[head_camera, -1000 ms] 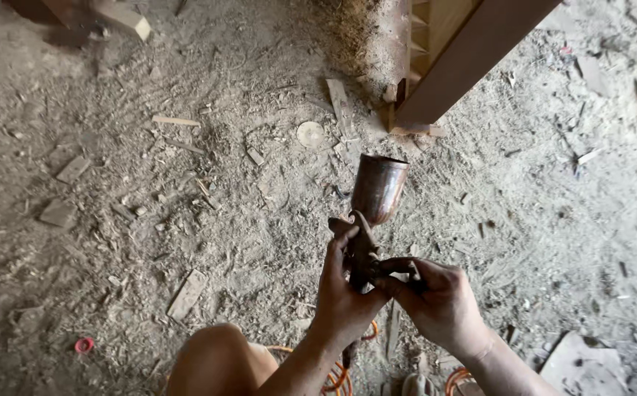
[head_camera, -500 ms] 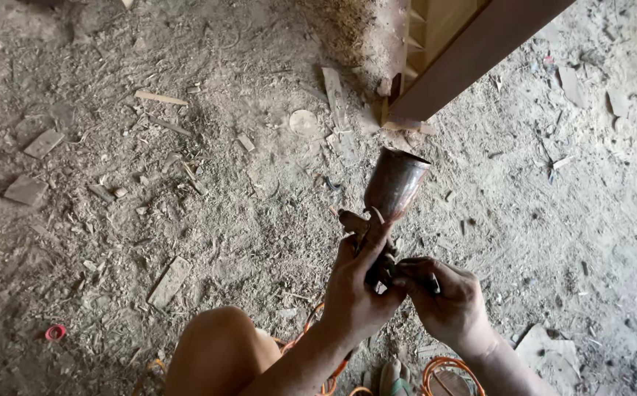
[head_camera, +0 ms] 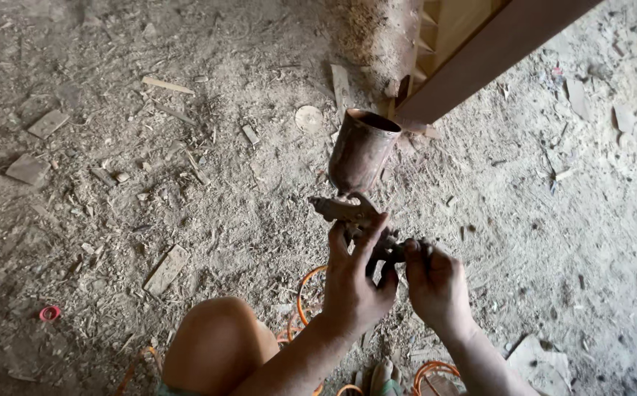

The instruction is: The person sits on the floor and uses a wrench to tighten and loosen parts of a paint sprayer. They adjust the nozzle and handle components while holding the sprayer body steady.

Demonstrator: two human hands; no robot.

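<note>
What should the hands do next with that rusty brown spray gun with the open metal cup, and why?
Probably keep the left hand gripping the rusty brown spray gun steady while the right hand works the small part at its rear. The open brown metal cup is on top and tilted, with no lid, so tipping further might spill whatever is inside, which cannot be seen.

A wooden beam (head_camera: 494, 55) blocked the upper right of the frame; orange hose (head_camera: 305, 293) and a knee (head_camera: 216, 345) crowded the bottom centre. Left lay open, scrap-littered floor (head_camera: 113, 183).
</note>
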